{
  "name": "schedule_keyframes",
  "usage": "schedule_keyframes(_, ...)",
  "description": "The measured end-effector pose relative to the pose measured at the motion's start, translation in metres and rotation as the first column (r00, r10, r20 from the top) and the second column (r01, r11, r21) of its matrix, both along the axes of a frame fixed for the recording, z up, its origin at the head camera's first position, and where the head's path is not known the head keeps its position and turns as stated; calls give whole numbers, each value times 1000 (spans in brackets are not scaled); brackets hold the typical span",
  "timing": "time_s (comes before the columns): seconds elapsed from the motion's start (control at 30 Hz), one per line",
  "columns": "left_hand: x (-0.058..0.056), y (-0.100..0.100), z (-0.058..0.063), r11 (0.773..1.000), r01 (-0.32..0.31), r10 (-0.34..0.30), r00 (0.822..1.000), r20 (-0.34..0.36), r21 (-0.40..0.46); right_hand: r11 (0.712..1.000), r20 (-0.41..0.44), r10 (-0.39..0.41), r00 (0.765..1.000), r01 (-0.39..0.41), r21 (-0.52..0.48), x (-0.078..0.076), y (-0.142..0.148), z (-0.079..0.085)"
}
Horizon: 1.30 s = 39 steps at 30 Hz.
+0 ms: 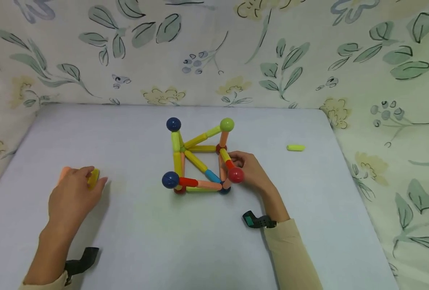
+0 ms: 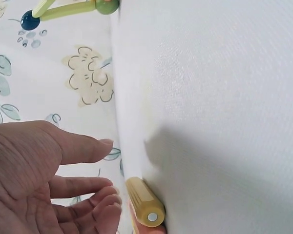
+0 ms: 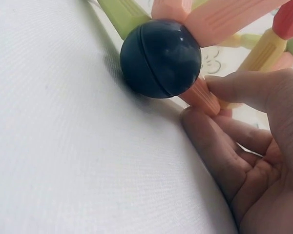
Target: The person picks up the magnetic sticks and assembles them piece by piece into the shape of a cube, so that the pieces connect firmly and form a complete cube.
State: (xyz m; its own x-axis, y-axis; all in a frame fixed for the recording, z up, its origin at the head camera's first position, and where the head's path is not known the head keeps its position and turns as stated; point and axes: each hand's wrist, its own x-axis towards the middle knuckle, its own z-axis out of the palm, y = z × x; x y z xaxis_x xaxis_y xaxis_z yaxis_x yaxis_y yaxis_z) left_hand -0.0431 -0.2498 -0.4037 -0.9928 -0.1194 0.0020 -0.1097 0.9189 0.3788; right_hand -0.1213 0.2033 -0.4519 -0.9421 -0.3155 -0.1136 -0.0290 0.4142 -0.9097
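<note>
A frame of magnetic sticks and balls (image 1: pixel 196 181) stands mid-table, with navy balls (image 1: pixel 173 124), a red ball (image 1: pixel 236 175) and a light green ball (image 1: pixel 227 124) on top. At its lower right side my right hand (image 1: pixel 252 171) pinches an orange stick (image 3: pixel 201 97) between thumb and forefinger, beside a navy ball (image 3: pixel 161 58) at the base. My left hand (image 1: pixel 73 193) hovers at the left over a yellow stick (image 2: pixel 145 202) and an orange stick (image 1: pixel 64 174). Its thumb stands apart from the loosely bent fingers; whether a fingertip touches the yellow stick I cannot tell.
A single yellow-green stick (image 1: pixel 295 148) lies on the white table (image 1: pixel 330 193) to the right. Flower-patterned cloth (image 1: pixel 207 52) rises behind the far edge and hangs along both sides.
</note>
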Motion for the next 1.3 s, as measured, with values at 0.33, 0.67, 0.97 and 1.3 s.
schedule_keyframes(0.33, 0, -10, -9, 1000, -6, 6, 1000, 11, -4, 999, 1, 36, 999, -35, -14, -7, -4, 0)
schedule_keyframes(0.67, -1, -16, -7, 1000, -7, 9, 997, 74, -17, 1000, 17, 12, 1000, -12, 2, -6, -4, 0)
schedule_keyframes(0.97, -6, -6, -5, 999, 48, -48, 997, 52, 6, 1000, 32, -2, 999, 3, -15, -1, -3, 1)
schedule_keyframes(1.3, -34, 7, 11, 949, 132, -183, 970, 160, 287, 1000, 13, 1, 1000, -1, -7, 0, -1, -3)
